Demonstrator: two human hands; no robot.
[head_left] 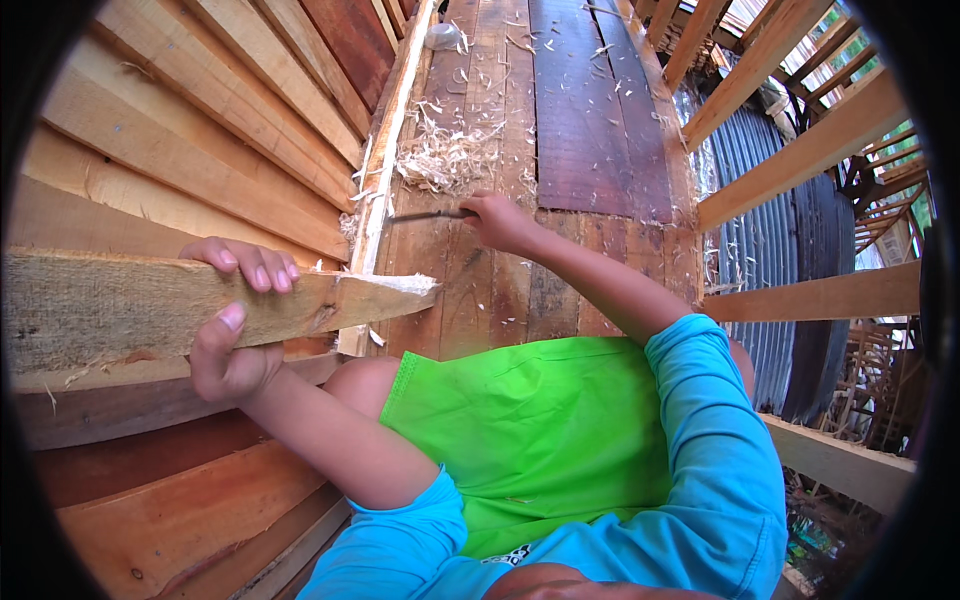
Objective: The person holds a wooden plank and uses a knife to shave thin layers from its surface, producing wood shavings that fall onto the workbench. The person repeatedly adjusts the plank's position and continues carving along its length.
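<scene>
My left hand (pixel 240 320) grips a thick wooden beam (pixel 110 300), its thumb on the near side and its fingers over the far edge. The beam's right end tapers to a pale, freshly cut tip. My right hand (pixel 495 222) is closed round the end of a knife (pixel 425 215) with a dark, narrow blade, seen almost edge-on. The blade points left, beyond the beam's tip and apart from it, with its far end close to a pale wooden rail (pixel 375 190). The knife's handle is hidden in my fist.
Wood shavings (pixel 450 155) lie heaped on the plank floor (pixel 480 290) ahead. Slanted boards (pixel 200 110) line the left side. On the right are open wooden posts (pixel 800 140) and corrugated metal sheets (pixel 765 250). A small clear container (pixel 441 37) stands far ahead.
</scene>
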